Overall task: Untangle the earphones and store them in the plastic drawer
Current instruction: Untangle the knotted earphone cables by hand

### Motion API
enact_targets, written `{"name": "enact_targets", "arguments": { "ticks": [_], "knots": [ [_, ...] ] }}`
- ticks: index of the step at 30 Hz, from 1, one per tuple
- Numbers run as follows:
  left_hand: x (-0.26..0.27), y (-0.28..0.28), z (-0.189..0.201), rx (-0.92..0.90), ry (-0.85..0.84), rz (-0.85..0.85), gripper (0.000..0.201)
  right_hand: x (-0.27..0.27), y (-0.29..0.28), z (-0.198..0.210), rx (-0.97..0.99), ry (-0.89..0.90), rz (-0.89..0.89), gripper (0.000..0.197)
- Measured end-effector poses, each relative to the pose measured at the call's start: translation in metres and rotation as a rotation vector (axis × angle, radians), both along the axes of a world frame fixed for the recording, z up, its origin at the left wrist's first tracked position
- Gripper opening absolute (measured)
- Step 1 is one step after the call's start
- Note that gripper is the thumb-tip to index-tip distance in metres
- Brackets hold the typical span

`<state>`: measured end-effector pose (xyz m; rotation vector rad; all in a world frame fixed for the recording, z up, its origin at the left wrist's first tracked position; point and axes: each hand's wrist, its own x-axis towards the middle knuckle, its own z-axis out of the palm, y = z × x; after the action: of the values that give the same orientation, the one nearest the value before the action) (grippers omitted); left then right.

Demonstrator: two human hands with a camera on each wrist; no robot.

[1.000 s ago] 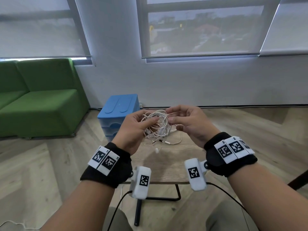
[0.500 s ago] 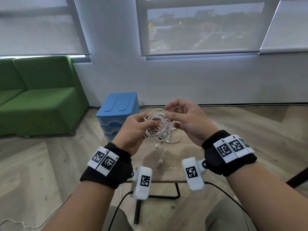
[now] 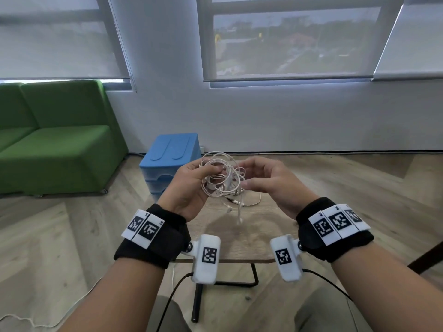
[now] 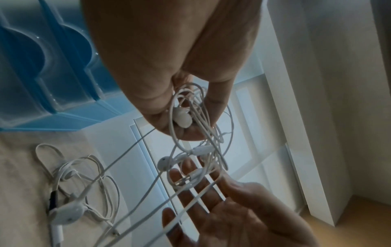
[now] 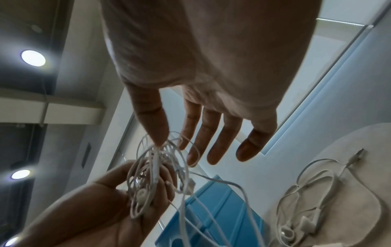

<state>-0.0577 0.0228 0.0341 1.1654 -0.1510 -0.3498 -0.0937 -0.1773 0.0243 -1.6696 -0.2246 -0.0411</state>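
Note:
A tangled bundle of white earphones (image 3: 223, 178) (image 4: 203, 147) (image 5: 152, 175) hangs in the air above a small wooden table (image 3: 239, 245). My left hand (image 3: 213, 168) (image 4: 190, 117) grips the bundle between thumb and curled fingers. My right hand (image 3: 247, 178) (image 5: 175, 145) is beside it with fairly straight fingers; its thumb tip touches the loops and cables run across its fingers. Earbuds dangle below the bundle. A second white earphone set (image 3: 239, 202) (image 4: 74, 183) (image 5: 306, 192) lies on the table. The blue plastic drawer unit (image 3: 171, 149) (image 5: 222, 208) stands behind the table, drawers shut.
A green sofa (image 3: 60, 152) stands at the left against the wall. The table has a thin black metal leg (image 3: 196, 303). A white cable (image 3: 28, 322) trails over the wooden floor at lower left.
The right hand's fingers have loosened and spread beside the bundle. More cable and an earbud now hang down below the hands.

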Motion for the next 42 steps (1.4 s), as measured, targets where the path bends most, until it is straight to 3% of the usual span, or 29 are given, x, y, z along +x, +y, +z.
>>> {"name": "enact_targets", "arguments": {
  "ticks": [4, 12, 21, 24, 26, 28, 30, 33, 35, 39, 42],
  "knots": [
    [0.000, 0.000, -0.003, 0.035, -0.015, 0.006, 0.015, 0.003, 0.003, 0.000, -0.037, -0.042, -0.065, 0.021],
    [0.000, 0.002, -0.004, 0.218, -0.108, 0.025, 0.016, 0.005, 0.011, 0.008, 0.041, -0.057, -0.150, 0.015],
    [-0.005, -0.002, -0.006, 0.143, -0.087, -0.003, 0.015, 0.008, 0.016, 0.016, 0.016, -0.007, -0.133, 0.014],
    [-0.008, -0.002, -0.002, 0.091, -0.061, -0.049, 0.027, 0.008, 0.015, 0.019, 0.013, -0.002, -0.133, 0.014],
    [-0.010, -0.007, -0.002, 0.125, -0.112, -0.062, 0.024, 0.010, 0.017, 0.020, -0.011, -0.013, -0.155, 0.014],
    [-0.008, -0.013, -0.008, 0.187, -0.177, -0.008, 0.039, 0.012, 0.020, 0.019, -0.074, -0.039, -0.175, 0.012],
    [-0.005, -0.016, -0.012, 0.199, -0.173, 0.044, 0.029, 0.013, 0.021, 0.019, -0.122, -0.057, -0.176, 0.011],
    [-0.002, -0.011, -0.013, 0.166, -0.111, 0.046, 0.009, 0.012, 0.016, 0.019, -0.011, 0.041, -0.136, 0.011],
    [-0.001, -0.008, -0.012, 0.156, -0.099, 0.019, 0.007, 0.013, 0.013, 0.019, 0.046, 0.111, -0.135, 0.012],
    [-0.003, -0.008, -0.012, 0.124, -0.100, 0.003, 0.013, 0.011, 0.014, 0.019, -0.026, 0.112, -0.156, 0.001],
    [-0.004, -0.008, -0.014, 0.168, -0.137, 0.097, 0.013, 0.004, 0.016, 0.013, -0.068, 0.075, -0.147, 0.012]
  ]
}}
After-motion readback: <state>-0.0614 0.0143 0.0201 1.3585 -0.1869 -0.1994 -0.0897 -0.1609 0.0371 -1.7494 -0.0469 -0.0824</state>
